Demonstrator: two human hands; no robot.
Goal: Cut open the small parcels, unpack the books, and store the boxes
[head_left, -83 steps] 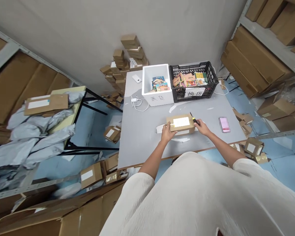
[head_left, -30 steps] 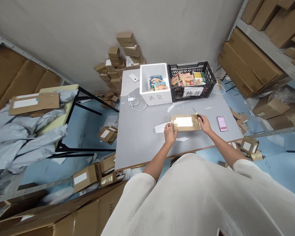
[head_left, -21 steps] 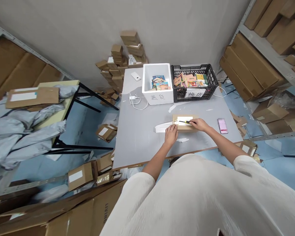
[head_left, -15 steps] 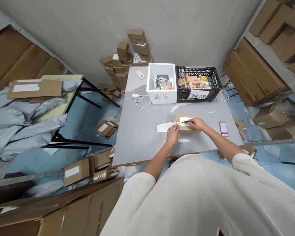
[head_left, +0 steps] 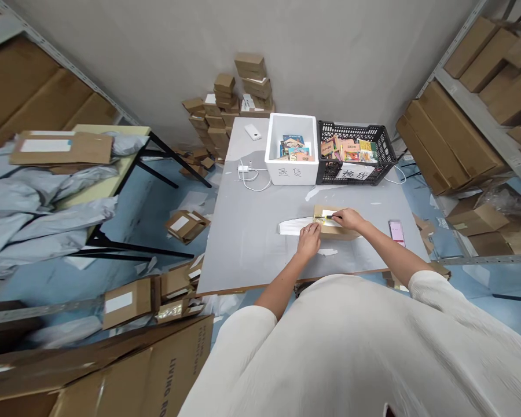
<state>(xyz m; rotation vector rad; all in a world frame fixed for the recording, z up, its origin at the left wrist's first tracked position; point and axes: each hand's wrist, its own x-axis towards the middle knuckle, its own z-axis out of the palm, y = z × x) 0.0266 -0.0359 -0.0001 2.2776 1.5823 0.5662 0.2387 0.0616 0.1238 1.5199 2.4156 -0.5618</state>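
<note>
A small brown cardboard box (head_left: 336,233) with a white label and shiny tape lies on the grey table (head_left: 243,249). My left hand (head_left: 309,240) grips the box at its near left corner, its fingers bent over the edge. In my right hand (head_left: 348,219) is a black and yellow utility knife (head_left: 329,217), its blade pointing left along the taped left end of the box. Whether the blade is in the tape I cannot tell. A white paper strip (head_left: 293,226) sticks out to the left from beside the box.
Behind the box stand a white foam box (head_left: 290,174) and a black plastic crate (head_left: 356,178), both holding colourful booklets. A phone (head_left: 396,232) lies at the right, a white charger cable (head_left: 256,184) at the left. Cartons (head_left: 125,301) and grey parcels crowd the sides.
My right hand brought the knife from the box's right end over to its left end. My left hand stayed at the left end. Within the last half second little has moved besides the view.
</note>
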